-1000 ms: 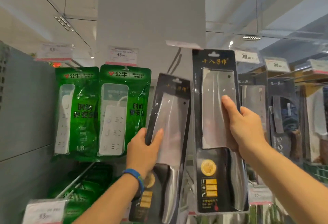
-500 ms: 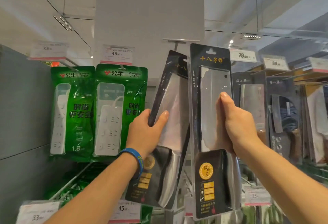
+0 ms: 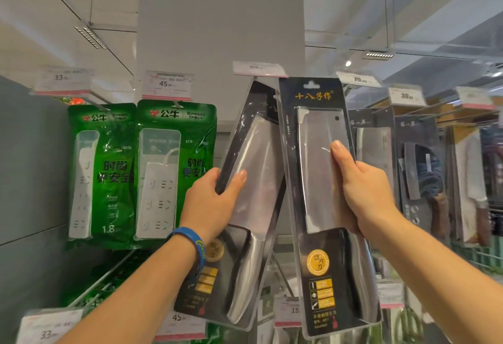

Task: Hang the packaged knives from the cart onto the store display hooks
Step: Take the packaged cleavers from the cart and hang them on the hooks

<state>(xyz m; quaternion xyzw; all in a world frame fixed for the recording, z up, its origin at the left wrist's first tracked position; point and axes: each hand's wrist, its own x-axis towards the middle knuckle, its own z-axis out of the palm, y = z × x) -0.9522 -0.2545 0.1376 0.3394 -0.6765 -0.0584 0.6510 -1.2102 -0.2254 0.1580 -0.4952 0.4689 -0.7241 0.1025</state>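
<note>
Looks like we're right in the hanging step, and with two at once. The person's left hand point(image 3: 215, 202) has a solid grip on the first knife pack point(image 3: 258, 158), thumb across the clear front and fingers curled round its left edge. That pack is tilted, its top leaning right and tucked up just under the 89 price tag point(image 3: 258, 69). I can't see the hook rod behind it, so I can't tell if the hole has caught on anything. The right hand point(image 3: 362, 188) grips the second knife pack point(image 3: 313, 174) from its right edge, thumb lying on the blade window. This one is held pretty much upright, just beside the first, and their upper edges overlap a bit. Its hang hole point(image 3: 312, 86) is out in the open, not on any hook. Green power strip packs point(image 3: 174, 169) hang to the left, other boxed knives point(image 3: 416, 166) hang to the right, and the cart isn't in view. My guess for the next move: straighten the first knife pack so its hole lines up with the hook tip, then slide it back along the rod. The second one would wait clear of it so the two don't snag, then go on behind it or onto the neighbouring hook.
</note>
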